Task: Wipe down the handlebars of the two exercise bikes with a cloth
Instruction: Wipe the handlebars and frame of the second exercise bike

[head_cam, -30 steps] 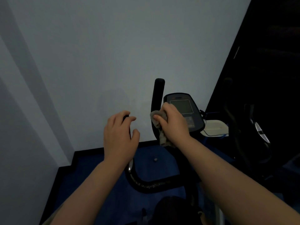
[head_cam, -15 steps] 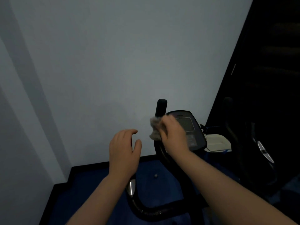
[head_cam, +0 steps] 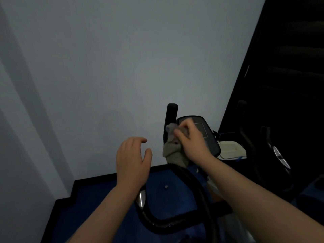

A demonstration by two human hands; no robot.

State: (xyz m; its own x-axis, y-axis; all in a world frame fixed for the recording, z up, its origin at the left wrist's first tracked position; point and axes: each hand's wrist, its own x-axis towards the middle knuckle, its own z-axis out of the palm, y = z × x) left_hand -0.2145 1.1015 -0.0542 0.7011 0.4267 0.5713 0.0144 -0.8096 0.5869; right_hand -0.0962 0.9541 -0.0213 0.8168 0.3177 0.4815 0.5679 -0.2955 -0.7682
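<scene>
Head view. Counted: two hands, one cloth, two bikes. Right hand (head_cam: 192, 139) at about 3 o'clock of centre, fingers curled round a crumpled grey cloth (head_cam: 172, 153), clamped with it against the upright right grip of the near bike's black handlebar (head_cam: 171, 114); grip top stood clear above the cloth at 12 o'clock of the hand. Left hand (head_cam: 131, 160) at 9 o'clock of the right, well apart from it, fingers loosely bent and spread, holding nothing, hovering above the handlebar's left end with its chrome patch (head_cam: 141, 199). One console (head_cam: 208, 135) just behind the right hand, at its 3 o'clock, screen partly covered by the knuckles. One pale tray-like object (head_cam: 231, 149) beyond the console at 3 o'clock, with a thin cable beside it; kind not readable. Second bike (head_cam: 273, 155) at far 3 o'clock, sunk in darkness: only dim outlines of upright bars and one silvery strip made out. Blue floor (head_cam: 105, 199) at 6 o'clock, edged in black against the pale wall (head_cam: 122, 58). Handlebar loop cut off by the bottom edge; lower cloth folds hard to separate from the bar; both forearms cut off at the frame edge.
</scene>
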